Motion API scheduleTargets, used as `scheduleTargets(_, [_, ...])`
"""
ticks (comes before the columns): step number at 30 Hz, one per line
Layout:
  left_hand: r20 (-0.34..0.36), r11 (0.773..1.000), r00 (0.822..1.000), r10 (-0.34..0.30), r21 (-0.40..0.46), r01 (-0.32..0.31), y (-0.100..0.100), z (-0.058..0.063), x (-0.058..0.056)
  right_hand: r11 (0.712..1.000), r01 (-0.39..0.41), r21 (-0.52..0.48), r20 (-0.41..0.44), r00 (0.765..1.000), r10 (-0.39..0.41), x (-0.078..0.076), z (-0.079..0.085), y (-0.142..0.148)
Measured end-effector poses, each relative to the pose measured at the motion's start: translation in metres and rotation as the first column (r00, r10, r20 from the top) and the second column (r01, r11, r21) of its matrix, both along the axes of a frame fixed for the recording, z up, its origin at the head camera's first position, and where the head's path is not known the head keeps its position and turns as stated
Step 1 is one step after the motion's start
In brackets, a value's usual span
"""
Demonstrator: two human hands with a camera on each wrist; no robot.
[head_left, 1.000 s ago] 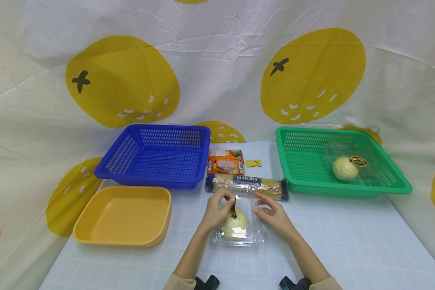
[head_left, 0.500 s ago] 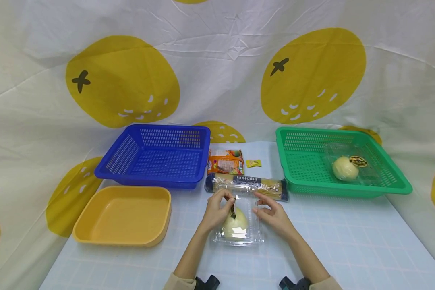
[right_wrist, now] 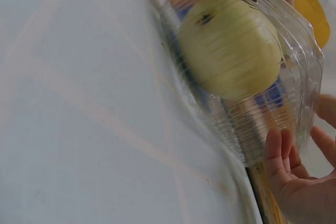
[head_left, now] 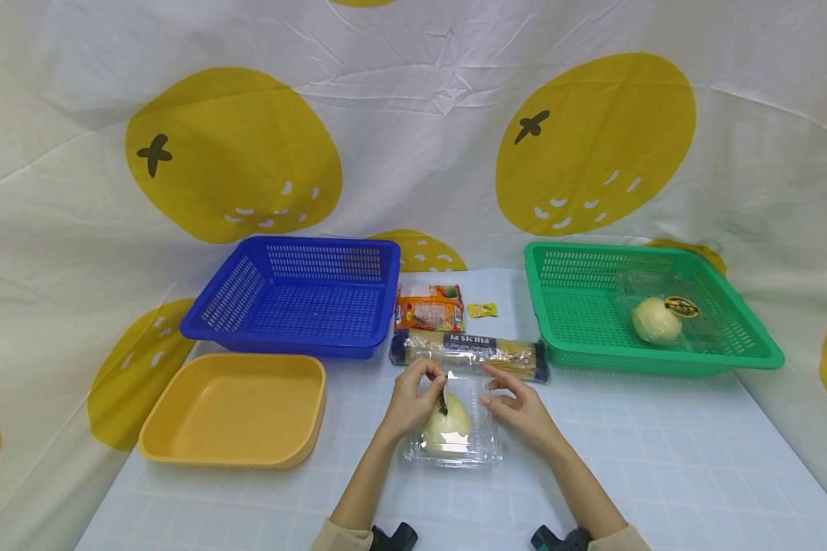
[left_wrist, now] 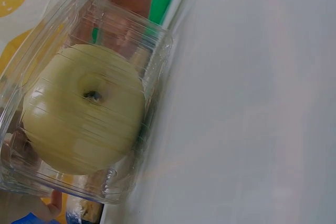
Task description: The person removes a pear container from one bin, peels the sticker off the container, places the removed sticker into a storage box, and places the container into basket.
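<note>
A clear plastic clamshell box [head_left: 482, 440] lies on the table in front of me, its lid down over a round, pale yellow fruit like an Asian pear [head_left: 448, 430]. With thumb and forefinger, my left hand [head_left: 413, 399] pinches a dark sticker [head_left: 443, 402] that stands up from the lid, its white back partly showing. My right hand [head_left: 524, 413] holds the box at its right side, fingers bent around the far corner. Both wrist views show the fruit [left_wrist: 86, 111] through the ribbed plastic; the right one shows right fingertips [right_wrist: 278, 150] against the box's side.
Behind the box lie a spaghetti pack [head_left: 469, 352], an orange snack packet [head_left: 429, 310] and a small yellow sachet [head_left: 482, 310]. A blue basket [head_left: 289, 348] and yellow tub [head_left: 230, 461] stand left. The green basket [head_left: 651, 363] at right contains another boxed fruit [head_left: 656, 320].
The sticker has lifted slightly and shows less of its printed face. Both hands and the box have stayed almost still.
</note>
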State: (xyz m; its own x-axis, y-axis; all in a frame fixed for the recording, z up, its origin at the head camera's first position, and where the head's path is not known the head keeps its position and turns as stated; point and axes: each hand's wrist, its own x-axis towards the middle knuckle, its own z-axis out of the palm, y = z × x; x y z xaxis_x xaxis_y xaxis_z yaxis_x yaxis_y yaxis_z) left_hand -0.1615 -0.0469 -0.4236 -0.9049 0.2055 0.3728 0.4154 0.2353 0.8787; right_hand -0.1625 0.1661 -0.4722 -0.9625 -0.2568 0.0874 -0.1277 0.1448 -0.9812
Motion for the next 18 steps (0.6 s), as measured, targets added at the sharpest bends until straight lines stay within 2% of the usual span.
scheduleTargets(18, [0.003, 1.0, 1.0, 0.01, -0.005, -0.01, 0.0005, -0.0021, -0.0005, 1.0, 0.003, 0.001, 0.018, 1.0, -0.003, -0.0012, -0.0018, 0.0013])
